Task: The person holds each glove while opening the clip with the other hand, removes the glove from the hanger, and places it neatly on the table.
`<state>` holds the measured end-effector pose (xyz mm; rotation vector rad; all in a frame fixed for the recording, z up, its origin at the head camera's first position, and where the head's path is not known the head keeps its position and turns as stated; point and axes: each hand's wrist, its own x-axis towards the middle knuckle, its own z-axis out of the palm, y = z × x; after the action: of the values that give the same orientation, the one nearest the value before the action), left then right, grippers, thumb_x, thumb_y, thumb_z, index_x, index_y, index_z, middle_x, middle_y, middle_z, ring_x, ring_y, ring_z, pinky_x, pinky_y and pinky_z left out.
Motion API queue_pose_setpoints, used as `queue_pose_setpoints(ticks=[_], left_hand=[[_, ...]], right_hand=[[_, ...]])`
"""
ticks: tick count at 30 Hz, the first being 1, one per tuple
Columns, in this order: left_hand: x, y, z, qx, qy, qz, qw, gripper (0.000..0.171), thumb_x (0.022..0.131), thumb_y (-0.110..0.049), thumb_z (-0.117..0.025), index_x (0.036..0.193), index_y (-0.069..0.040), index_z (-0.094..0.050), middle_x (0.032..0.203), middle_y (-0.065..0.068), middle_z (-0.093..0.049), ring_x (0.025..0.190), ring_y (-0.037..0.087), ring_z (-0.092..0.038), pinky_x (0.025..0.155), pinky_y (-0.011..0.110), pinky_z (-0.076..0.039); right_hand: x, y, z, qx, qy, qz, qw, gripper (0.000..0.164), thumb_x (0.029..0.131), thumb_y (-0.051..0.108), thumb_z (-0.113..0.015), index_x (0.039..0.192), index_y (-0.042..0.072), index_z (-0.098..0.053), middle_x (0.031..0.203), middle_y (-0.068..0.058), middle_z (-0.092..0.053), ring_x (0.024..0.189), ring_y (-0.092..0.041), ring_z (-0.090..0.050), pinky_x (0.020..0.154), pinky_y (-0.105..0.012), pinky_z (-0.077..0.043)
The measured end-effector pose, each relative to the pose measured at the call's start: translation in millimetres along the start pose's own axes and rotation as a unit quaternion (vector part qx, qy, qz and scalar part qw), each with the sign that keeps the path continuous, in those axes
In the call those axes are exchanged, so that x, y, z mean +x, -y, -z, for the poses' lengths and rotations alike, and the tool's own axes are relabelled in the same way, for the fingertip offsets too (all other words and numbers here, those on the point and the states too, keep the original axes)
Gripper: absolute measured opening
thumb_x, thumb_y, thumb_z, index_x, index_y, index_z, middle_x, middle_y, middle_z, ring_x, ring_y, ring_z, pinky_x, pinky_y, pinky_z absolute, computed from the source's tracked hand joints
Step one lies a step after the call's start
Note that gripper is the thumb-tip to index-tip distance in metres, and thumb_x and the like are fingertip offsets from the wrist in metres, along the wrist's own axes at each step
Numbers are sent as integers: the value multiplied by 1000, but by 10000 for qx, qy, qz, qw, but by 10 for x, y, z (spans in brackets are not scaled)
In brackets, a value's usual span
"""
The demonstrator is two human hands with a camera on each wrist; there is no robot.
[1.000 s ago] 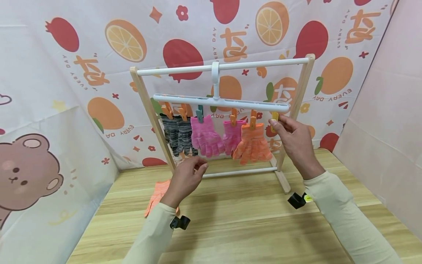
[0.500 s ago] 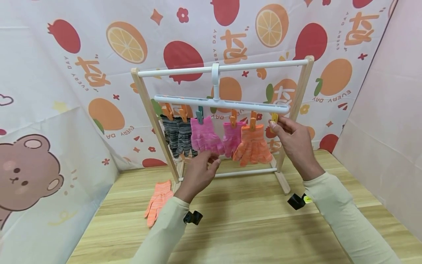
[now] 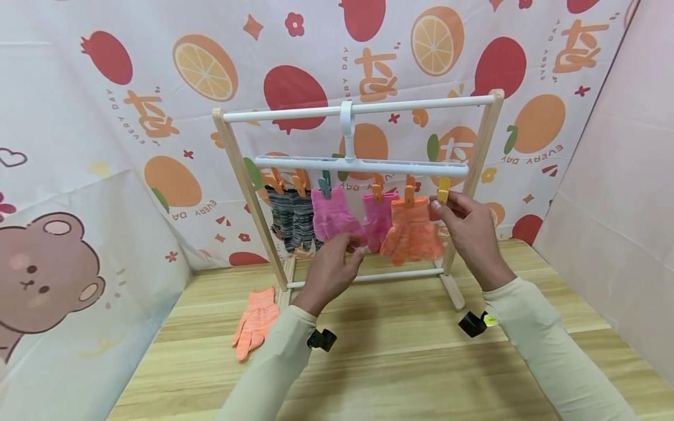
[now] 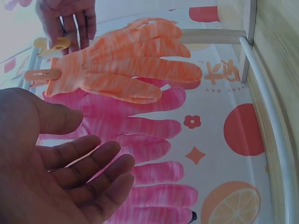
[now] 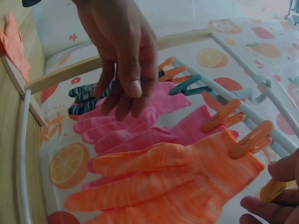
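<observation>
A pale blue hanger [image 3: 411,168] carries a row of clothespins. Pinched at the row's right end by my right hand [image 3: 471,231] is a yellow clothespin [image 3: 443,187], which shows between thumb and fingers in the right wrist view. Beside it an orange knit glove [image 3: 411,231] hangs from an orange clothespin [image 5: 252,139]. Further left hang one pink glove [image 3: 376,219] and another pink glove [image 3: 332,210], the latter under a teal clothespin [image 3: 325,186]. My left hand [image 3: 334,270], fingers loosely bent and holding nothing, is in front of the pink gloves.
The hanger hooks over the white top rail [image 3: 421,105] of a wooden-sided rack [image 3: 487,143]. Striped dark grey gloves [image 3: 300,216] hang at its left end. A second orange glove [image 3: 258,318] lies on the wooden table [image 3: 400,356], left of the rack. Printed cloth hangs behind.
My left hand has moved right, from near the rack's left side to before the pink gloves, uncovering the orange glove on the table. My right hand stays at the yellow clothespin, its fingertips slightly lower.
</observation>
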<state>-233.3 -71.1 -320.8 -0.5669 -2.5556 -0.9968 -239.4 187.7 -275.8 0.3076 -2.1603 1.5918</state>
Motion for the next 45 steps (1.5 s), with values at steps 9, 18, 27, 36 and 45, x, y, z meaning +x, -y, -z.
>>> queue_pose_setpoints(ticks=[9, 18, 27, 36, 45], left_hand=[[54, -52, -55, -68, 40, -25, 10000, 31, 103, -24, -62, 126, -4, -64, 119, 11, -67, 108, 28, -64, 90, 46, -53], [96, -99, -71, -161, 98, 8, 9998, 31, 103, -25, -62, 125, -4, -65, 118, 11, -68, 107, 25, -65, 90, 44, -53], [123, -141, -87, -151, 98, -56, 9998, 29, 102, -23, -62, 125, -5, -65, 117, 9, -68, 107, 25, -65, 90, 43, -53], [188, -209, -140, -214, 269, 139, 9993, 31, 103, -25, -62, 127, -7, -65, 115, 5, -68, 103, 20, -64, 88, 41, -54], [238, -252, -181, -6, 245, 48, 9997, 32, 103, -27, -61, 128, -8, -65, 115, 5, -68, 102, 20, -64, 86, 39, -54]], right_hand=[[26, -3, -45, 94, -48, -268, 9996, 52, 100, 40, -64, 134, 0, -63, 123, -15, -69, 109, -24, -65, 94, -30, -49], [18, -12, -103, 152, -381, -457, 9981, 56, 99, 48, -62, 122, -2, -68, 106, -16, -70, 98, -22, -58, 78, -30, -46], [13, -11, -155, 452, -462, -854, 9942, 67, 99, 59, -54, 119, -4, -67, 113, -12, -63, 100, -20, -52, 83, -34, -43], [-31, 11, -175, 684, -140, -1145, 9910, 72, 102, 64, -41, 123, -1, -62, 108, -13, -60, 97, -22, -55, 83, -36, -50], [-12, 32, -236, 346, -318, -747, 9961, 65, 103, 56, -49, 91, -6, -64, 77, -4, -58, 72, -16, -53, 61, -29, -47]])
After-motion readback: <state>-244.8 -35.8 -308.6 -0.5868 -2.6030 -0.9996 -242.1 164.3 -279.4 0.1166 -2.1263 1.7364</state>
